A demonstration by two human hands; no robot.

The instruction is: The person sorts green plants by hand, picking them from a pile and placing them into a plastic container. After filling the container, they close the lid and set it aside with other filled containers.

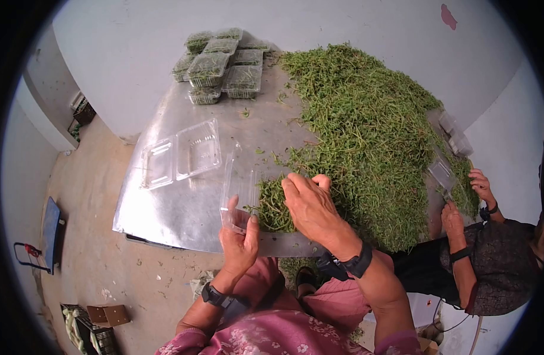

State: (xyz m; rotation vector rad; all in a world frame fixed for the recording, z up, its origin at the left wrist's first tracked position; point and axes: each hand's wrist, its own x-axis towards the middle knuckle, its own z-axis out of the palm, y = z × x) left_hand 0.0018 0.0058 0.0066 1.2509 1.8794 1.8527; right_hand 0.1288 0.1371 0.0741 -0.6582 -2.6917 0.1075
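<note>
Gripping a clear clamshell container (pixel 239 189) by its near edge, our left hand (pixel 239 239) has its fingers closed on the plastic, thumb up against the near wall. It holds the box open at the near edge of the metal tabletop (pixel 177 213). Our right hand (pixel 310 207) lies palm down just beside the container's open side, fingers bent and pressed into the edge of the pile of cut greens (pixel 367 130). We cannot tell whether they clasp a bunch or only rest on it. A tuft of greens sits between that hand and the container, touching both. The pile covers the right half of the tabletop. Left of the held container, an open empty clamshell (pixel 183 155) lies flat on bare metal. At the far edge a stack of filled containers (pixel 221 65) stands closed, near the pile. On our right, a co-worker's near hand (pixel 452 219) and far hand (pixel 482 186) work at the pile's side, a clear box (pixel 442 173) at their fingertips. Down on the concrete floor (pixel 106 195), a cardboard box (pixel 109 315) and a blue platform (pixel 50 228) stand well apart.
</note>
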